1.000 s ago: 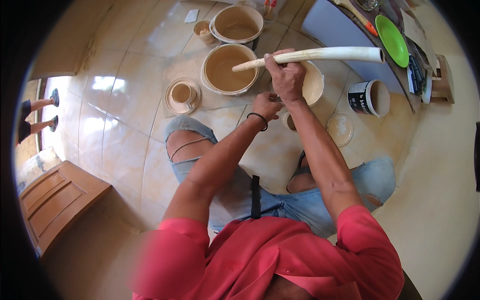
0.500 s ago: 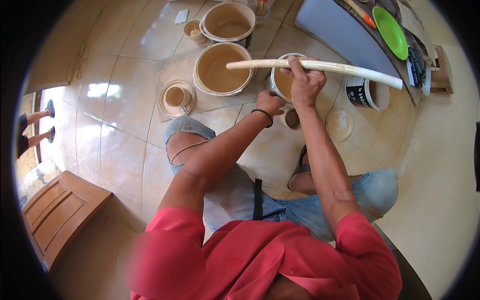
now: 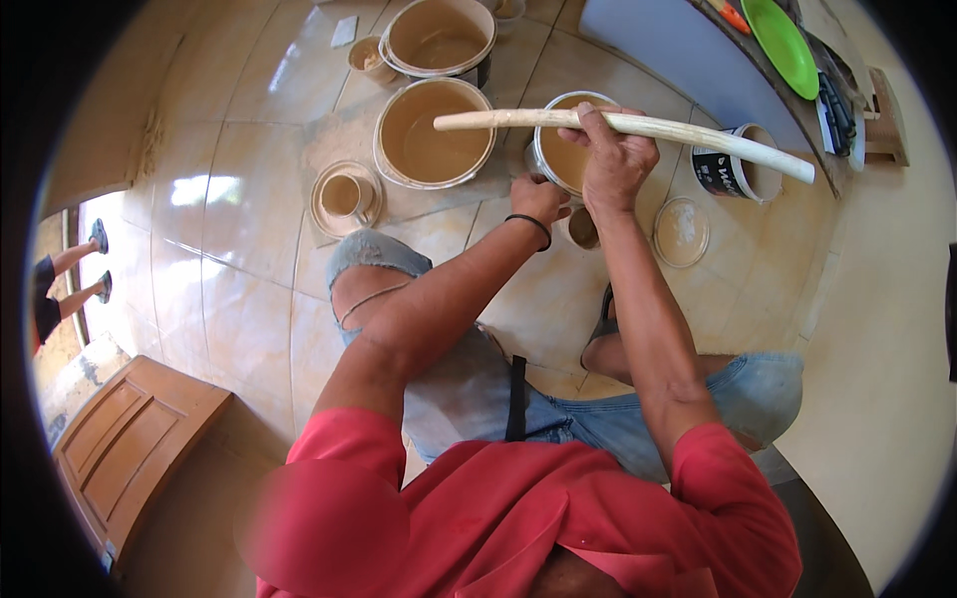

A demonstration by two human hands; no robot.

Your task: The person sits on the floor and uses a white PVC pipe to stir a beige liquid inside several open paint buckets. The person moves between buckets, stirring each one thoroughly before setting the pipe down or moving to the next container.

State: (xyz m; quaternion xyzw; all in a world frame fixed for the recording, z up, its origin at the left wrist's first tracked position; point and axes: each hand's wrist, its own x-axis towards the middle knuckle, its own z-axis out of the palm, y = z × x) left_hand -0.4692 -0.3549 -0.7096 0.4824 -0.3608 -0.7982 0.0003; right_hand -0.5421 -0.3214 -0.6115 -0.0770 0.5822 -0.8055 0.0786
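My right hand [image 3: 615, 169] is closed around the middle of a long, slightly curved pale wooden stick [image 3: 713, 139]. Held sideways, the stick passes over a small white bucket [image 3: 541, 159] of tan liquid, and its thinner left end overlaps the view of a larger bucket [image 3: 379, 149]. My left hand [image 3: 539, 198], with a black band at the wrist, has its fingers curled at the near-left side of the small bucket and appears to grip it; the fingertips are partly hidden. A small dark-looking cup [image 3: 583, 227] stands just below that bucket, partly covered by my right wrist.
Another large bucket [image 3: 439, 72] and a small cup [image 3: 367, 62] stand farther back. At left, a mug [image 3: 342, 195] sits on a saucer. A round lid [image 3: 682, 232] and a black-labelled tub [image 3: 713, 174] lie right, below a table edge with a green plate [image 3: 781, 50]. Another person's legs [image 3: 75, 274] show far left.
The stick has turned slightly and reaches a little farther to both sides, its right end lower. My view has shifted slightly. Both hands keep their holds.
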